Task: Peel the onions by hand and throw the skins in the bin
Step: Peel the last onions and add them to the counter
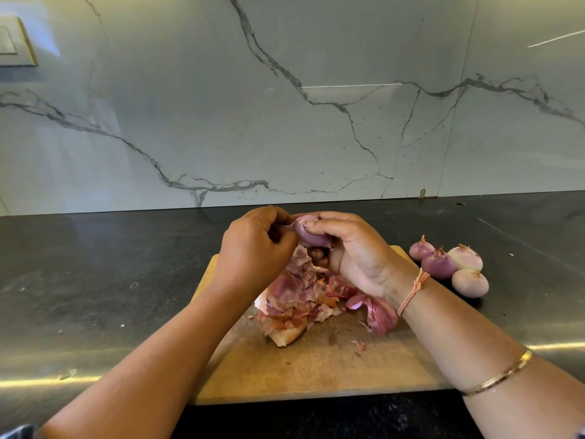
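Right now, just above the middle of my feed, both hands meet over the far edge of a wooden cutting board [316, 369]. The right hand [351, 248] is closed round a small purple onion [308, 232], thumb pressed along its top and fingers curled underneath, so the onion is lifted clear of the board. The left hand [253, 245] is curled in tight against the onion's left end, fingertips bunched there as if pinching; I cannot make out whether they have skin or the bulb itself. Directly below the hands, a loose heap of skins [300, 299], pink, purple and papery brown, lies on the centre of the board, with one larger purple piece towards the right wrist. To the right of the board, four onions [449, 267] sit touching one another on the dark, glossy surface [95, 296]; two look purple and two paler, and all look smooth. On the right wrist I see a pinkish thread band [414, 289], and further down the forearm a thin gold bangle [500, 375]. A white marble-veined wall [285, 106] fills the upper half of the frame, with a switch plate [15, 42] in the upper left corner.
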{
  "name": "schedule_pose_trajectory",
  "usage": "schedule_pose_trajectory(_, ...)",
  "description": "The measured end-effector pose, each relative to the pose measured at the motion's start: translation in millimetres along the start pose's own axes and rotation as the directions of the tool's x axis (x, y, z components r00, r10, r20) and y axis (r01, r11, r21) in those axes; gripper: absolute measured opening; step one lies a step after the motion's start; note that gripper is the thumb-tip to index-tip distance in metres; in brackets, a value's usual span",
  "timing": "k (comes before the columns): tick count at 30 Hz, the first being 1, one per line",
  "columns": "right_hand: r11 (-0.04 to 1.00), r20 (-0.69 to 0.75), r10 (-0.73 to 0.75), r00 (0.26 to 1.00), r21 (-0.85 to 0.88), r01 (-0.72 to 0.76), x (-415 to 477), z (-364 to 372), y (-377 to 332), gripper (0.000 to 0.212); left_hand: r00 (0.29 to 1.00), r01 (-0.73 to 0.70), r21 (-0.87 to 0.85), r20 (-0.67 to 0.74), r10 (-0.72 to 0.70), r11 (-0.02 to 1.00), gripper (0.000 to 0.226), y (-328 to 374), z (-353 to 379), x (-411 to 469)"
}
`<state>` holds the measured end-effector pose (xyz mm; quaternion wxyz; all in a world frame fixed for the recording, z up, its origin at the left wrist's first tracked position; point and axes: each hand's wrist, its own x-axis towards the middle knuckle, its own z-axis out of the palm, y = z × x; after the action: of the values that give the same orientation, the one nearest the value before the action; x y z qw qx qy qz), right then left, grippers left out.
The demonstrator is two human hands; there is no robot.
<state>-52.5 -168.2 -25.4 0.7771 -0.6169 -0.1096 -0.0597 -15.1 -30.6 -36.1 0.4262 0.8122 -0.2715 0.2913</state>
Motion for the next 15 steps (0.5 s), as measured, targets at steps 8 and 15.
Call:
schedule_pose_trajectory(8,0.992,-0.014,0.102,0.995,-0.069,-0.103,-5.3,-3.6,-8.5,0.013,1.000,0.010,-0.064,0.006,-0.010,0.998,0.019,1.0,-2.4,0.4)
schedule_pose_trajectory(15,0.994,-0.093,0.095,0.991,-0.045,-0.100,-3.4,-7.2,-7.5,0.021,0.995,0.045,-0.041,0.096,-0.041,0.998,0.010,2.2,-4.8,-1.3)
